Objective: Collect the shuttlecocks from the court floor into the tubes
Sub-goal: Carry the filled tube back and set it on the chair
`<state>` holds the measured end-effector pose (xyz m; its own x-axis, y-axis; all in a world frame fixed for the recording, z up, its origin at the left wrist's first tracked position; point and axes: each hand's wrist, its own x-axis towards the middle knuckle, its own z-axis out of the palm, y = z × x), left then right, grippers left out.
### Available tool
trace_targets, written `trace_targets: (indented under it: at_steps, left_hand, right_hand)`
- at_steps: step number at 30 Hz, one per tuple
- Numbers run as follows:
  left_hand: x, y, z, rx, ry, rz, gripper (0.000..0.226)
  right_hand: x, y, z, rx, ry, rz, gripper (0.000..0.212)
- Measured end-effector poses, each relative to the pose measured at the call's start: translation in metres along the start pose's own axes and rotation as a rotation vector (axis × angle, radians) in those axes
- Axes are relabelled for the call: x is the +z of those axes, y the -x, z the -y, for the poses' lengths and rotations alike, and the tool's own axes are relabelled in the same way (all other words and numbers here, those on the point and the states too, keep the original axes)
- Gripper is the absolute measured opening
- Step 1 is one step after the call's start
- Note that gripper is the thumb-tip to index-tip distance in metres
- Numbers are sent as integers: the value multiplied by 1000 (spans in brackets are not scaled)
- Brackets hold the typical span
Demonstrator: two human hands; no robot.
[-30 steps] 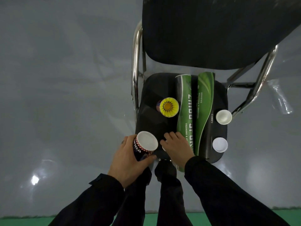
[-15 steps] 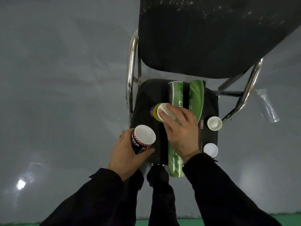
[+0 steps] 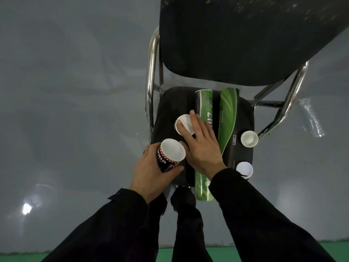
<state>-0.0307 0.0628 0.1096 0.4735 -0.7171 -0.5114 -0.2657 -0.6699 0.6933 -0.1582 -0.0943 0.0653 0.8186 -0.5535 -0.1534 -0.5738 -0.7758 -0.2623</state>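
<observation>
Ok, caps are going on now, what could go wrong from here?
1. The right hand presses a white cap onto an upright tube on the chair seat; nothing visibly steadies that tube, so an off-centre push might tip it.
2. One lying green tube overhangs the seat's front edge and could roll or get knocked off by the right sleeve.
3. Two loose caps sit near the seat's right edge and might fall.

Two green tubes (image 3: 205, 129) (image 3: 227, 118) lie side by side on the seat, left of them a white-capped dark tube (image 3: 171, 155) stands held upright, and another cap (image 3: 184, 124) sits farther back.
</observation>
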Motion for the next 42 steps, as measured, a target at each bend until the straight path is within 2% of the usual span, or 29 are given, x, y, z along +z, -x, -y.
trace_targets:
  at_steps: [5, 11, 14, 20, 24, 29, 32, 34, 36, 39, 42]
  left_hand:
    - [1, 1, 5, -34, 6, 20, 82]
    - [-5, -2, 7, -32, -1, 3, 80]
    - [-5, -6, 12, -50, -1, 3, 83]
    - [-4, -17, 24, -66, -25, -172, 81]
    - [-2, -30, 30, -74, 28, -203, 82]
    - [5, -50, 28, -2, 16, -158, 81]
    - [17, -60, 21, 26, -3, -80, 80]
    - [21, -63, 17, 56, -9, -66, 77]
    - [23, -63, 15, 95, -17, -72, 75]
    - [21, -65, 14, 111, -2, -104, 75]
    - [15, -71, 12, 52, 80, -192, 79]
  right_hand:
    - [-1, -3, 5, 25, 44, 25, 64]
    - [3, -10, 4, 152, -12, -94, 60]
    - [8, -8, -2, 66, -9, -197, 43]
    - [5, -11, -3, 31, -12, -224, 41]
    - [-1, -8, 1, 14, -100, -241, 38]
    - [-1, 4, 2, 61, -168, -272, 46]
    - [1, 8, 2, 79, -218, -181, 65]
    - [1, 8, 1, 121, -228, -103, 80]
    - [0, 5, 1, 177, -214, -100, 85]
    - [-4, -1, 2, 230, -164, -139, 77]
    - [-2, -2, 3, 458, -366, -172, 69]
